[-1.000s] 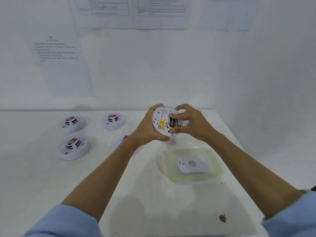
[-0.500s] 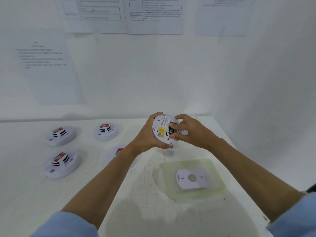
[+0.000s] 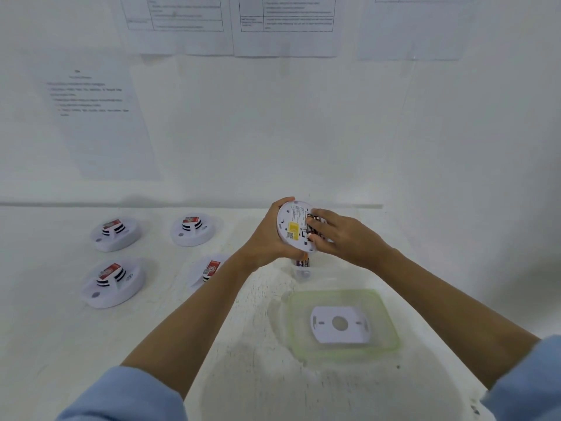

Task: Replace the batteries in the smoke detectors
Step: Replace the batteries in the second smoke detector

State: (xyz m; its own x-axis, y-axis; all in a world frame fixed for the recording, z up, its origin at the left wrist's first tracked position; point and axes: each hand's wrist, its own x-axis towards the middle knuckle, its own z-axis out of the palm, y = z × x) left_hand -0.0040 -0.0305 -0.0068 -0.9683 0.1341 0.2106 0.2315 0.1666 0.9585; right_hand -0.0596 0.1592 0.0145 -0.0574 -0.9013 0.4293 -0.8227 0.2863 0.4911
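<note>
My left hand (image 3: 267, 238) grips a round white smoke detector (image 3: 293, 227) above the table, its back with a yellow label turned toward me. My right hand (image 3: 340, 238) rests on the detector's right side, fingertips pressing on the dark battery (image 3: 311, 227) in its compartment. Just below the hands stands a small clear container with batteries (image 3: 302, 265), partly hidden. A white mounting plate (image 3: 340, 324) lies in a clear green-rimmed tray (image 3: 385, 311).
Three white smoke detectors (image 3: 115, 233) (image 3: 192, 230) (image 3: 112, 282) with red labels lie on the left of the white table (image 3: 91, 344); another detector (image 3: 208, 270) is partly hidden by my left forearm. Papers hang on the wall (image 3: 100, 117) behind. The table's right edge runs near the tray.
The view tilted, so the hands and detector sit a little farther from me. My right fingers shifted further onto the battery area; the left hand's grip is unchanged.
</note>
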